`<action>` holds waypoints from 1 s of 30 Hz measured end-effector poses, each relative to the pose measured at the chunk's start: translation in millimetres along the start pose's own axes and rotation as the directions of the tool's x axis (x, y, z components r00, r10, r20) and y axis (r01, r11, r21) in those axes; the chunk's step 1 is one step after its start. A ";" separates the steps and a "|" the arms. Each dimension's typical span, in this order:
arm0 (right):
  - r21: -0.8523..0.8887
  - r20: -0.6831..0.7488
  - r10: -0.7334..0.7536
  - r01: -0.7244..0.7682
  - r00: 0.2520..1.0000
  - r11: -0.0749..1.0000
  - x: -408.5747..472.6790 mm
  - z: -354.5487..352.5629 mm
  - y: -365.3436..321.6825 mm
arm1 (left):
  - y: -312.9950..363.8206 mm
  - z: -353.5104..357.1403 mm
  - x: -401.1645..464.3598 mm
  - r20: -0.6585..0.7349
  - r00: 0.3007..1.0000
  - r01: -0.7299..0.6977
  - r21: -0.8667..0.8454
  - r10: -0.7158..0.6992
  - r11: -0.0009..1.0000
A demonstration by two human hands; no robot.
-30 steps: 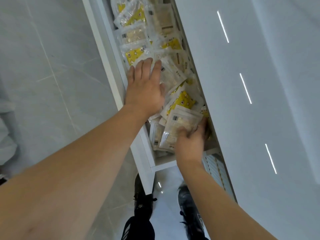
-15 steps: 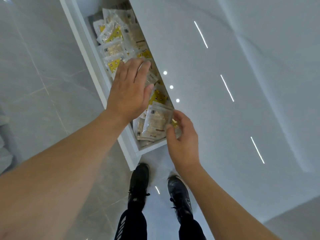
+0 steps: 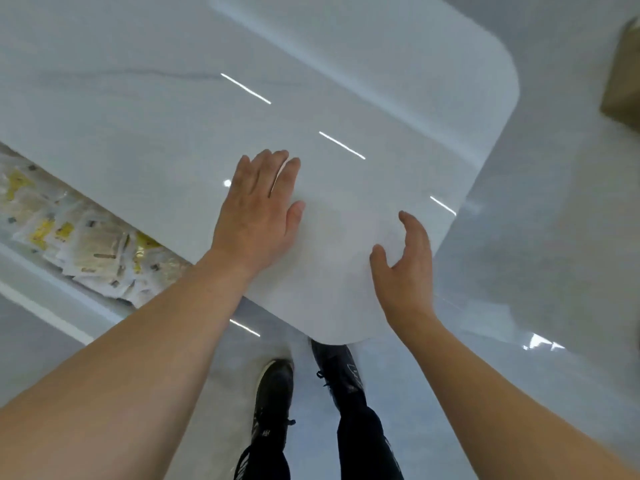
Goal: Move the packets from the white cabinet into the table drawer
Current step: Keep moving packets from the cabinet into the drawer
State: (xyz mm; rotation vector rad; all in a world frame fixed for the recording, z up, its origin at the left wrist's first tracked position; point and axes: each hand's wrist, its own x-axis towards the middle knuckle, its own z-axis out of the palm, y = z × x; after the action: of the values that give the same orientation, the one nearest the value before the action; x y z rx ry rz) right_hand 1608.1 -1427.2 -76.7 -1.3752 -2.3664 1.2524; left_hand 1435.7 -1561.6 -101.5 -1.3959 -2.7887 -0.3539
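The table fills the middle. The drawer, at nine o'clock, sticks out from under the table's edge with packets in it. Both hands, left hand and right hand, are over the tabletop's six o'clock corner. Shoes stand on the floor at six o'clock. A box sits at two o'clock.

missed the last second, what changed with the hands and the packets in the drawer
Both hands left the drawer. The left hand, which lay on the packets, is now over the white tabletop with its fingers spread flat. The right hand let go of the packet it held and hangs open and empty near the table edge. The drawer stays open and full of packets; the view has swung right.
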 end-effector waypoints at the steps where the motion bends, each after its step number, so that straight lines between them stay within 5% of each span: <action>1: -0.001 -0.031 0.010 -0.010 0.999 1.000 1.0 -16.5 9.7 | 20.6 1.8 8.4 0.008 0.999 -0.042 -0.009 0.042 0.999; 15: 0.062 -0.315 0.220 -0.211 0.923 0.975 -9.9 -294.6 109.8 | 334.9 -35.9 116.8 0.103 0.873 -0.462 -0.141 0.477 0.876; 24: 0.008 -0.451 0.101 -0.110 0.887 0.994 -1.2 -547.4 30.8 | 512.9 -221.2 242.0 -0.084 0.849 -0.528 -0.189 0.522 0.828; 30: -0.026 -0.469 0.043 -0.063 0.882 0.998 39.6 -650.4 -18.8 | 577.8 -308.2 332.0 -0.177 0.820 -0.570 -0.174 0.544 0.803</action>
State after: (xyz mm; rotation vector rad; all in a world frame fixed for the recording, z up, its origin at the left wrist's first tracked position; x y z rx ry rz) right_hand 1886.2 -1016.5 346.3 -1.5527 -2.0358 0.7656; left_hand 1661.9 -1027.0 348.1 -2.0736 -2.1430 -0.7070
